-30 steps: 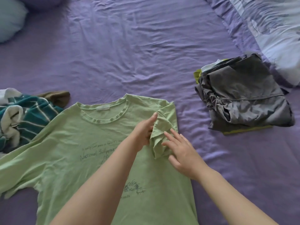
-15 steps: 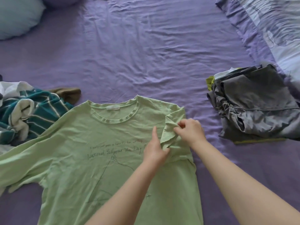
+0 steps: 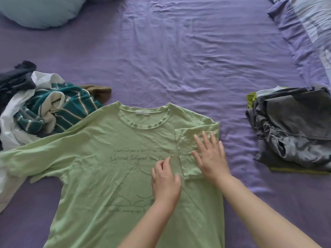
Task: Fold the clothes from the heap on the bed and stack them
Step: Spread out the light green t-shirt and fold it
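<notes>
Item: pale green cotton T-shirt with printed line drawing, spread face-up on the purple-sheeted bed, near edge; its right sleeve is folded inward over the chest.

Right hand: fingers straight, pressing flat on the folded sleeve, grasping nothing.

Left hand: fingers loosely curled, tips touching the shirt front beside the fold; whether they pinch cloth cannot be told.

Unfolded heap, teal-striped and white garments: left, overlapped by the shirt's shoulder.

Folded stack, grey garment uppermost: right, well apart.

Risks: the sleeve may spring open once pressure lifts; the spread left sleeve may drag heap garments when folded; wrinkles may be pressed in.
</notes>
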`<action>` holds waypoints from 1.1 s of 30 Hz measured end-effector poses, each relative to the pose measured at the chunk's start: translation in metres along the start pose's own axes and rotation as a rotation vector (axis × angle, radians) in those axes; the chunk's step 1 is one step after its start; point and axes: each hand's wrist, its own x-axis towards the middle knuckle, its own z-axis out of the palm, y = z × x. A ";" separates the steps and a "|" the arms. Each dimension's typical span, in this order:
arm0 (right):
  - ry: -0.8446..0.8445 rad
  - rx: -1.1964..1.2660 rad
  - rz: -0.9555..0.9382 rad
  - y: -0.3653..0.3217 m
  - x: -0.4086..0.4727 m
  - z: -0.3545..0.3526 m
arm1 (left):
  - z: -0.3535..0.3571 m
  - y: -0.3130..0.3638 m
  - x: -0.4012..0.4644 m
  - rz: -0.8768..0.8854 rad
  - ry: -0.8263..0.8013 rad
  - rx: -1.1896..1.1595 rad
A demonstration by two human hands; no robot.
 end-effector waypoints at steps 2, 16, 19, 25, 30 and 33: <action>-0.142 -0.173 -0.041 0.001 -0.005 0.020 | 0.001 -0.010 0.000 0.090 -0.054 0.336; -0.168 -0.134 0.007 -0.080 -0.035 -0.008 | -0.072 -0.072 -0.014 0.018 -0.149 0.082; -0.194 -0.060 -0.052 -0.121 -0.049 -0.009 | -0.108 -0.098 -0.018 -0.052 -0.096 -0.004; -0.254 -0.080 -0.166 -0.199 -0.064 0.008 | -0.190 -0.168 -0.008 -0.150 0.141 -0.018; -0.287 -0.115 -0.212 -0.256 -0.053 0.029 | -0.266 -0.221 0.035 -0.074 0.292 0.218; -0.298 -0.101 -0.202 -0.289 -0.035 0.044 | -0.300 -0.241 0.073 -0.072 0.320 0.341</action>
